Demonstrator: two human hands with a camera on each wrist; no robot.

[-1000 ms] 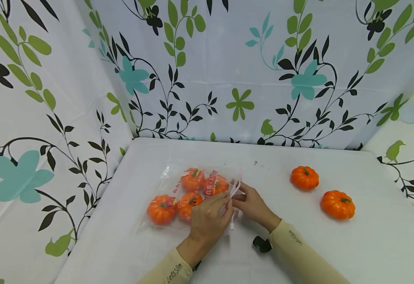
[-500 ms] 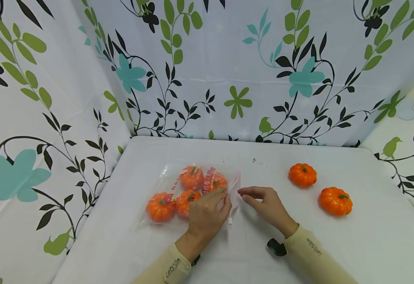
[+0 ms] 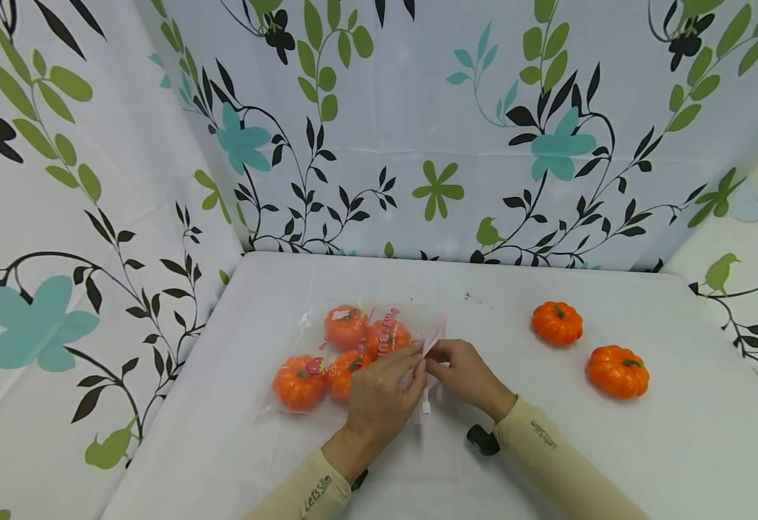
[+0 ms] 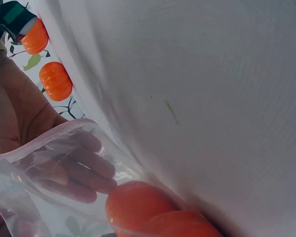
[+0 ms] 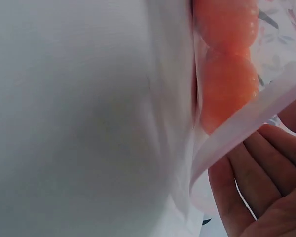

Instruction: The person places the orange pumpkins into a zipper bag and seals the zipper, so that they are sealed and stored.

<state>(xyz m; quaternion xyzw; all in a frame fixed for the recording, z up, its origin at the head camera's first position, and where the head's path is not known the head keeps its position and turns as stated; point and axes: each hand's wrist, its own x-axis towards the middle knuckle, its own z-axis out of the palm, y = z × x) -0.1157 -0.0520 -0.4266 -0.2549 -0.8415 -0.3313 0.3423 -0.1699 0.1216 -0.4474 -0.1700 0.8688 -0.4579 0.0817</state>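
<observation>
A clear zip bag [image 3: 307,325] with pink print and a pink strip along its mouth lies on the white table. Inside it are several small orange toy pumpkins [image 3: 299,383]. My left hand [image 3: 379,401] pinches the near layer of the bag at its right-hand mouth. Close beside it, my right hand [image 3: 470,375] pinches the pink mouth strip [image 3: 434,336]. In the left wrist view, extended fingers [image 4: 84,173] show through the clear plastic. The right wrist view shows the strip [image 5: 246,121] slanting past two pumpkins [image 5: 227,91].
Two loose toy pumpkins, one farther back [image 3: 557,323] and one nearer [image 3: 618,372], sit on the table [image 3: 522,289] to the right of the hands. A leaf-patterned curtain [image 3: 379,144] hangs behind the table and along its sides.
My right hand came away from the bag's mouth to the right, then returned and pinches the strip again. My left hand stays at the bag; the pumpkins inside have shifted slightly.
</observation>
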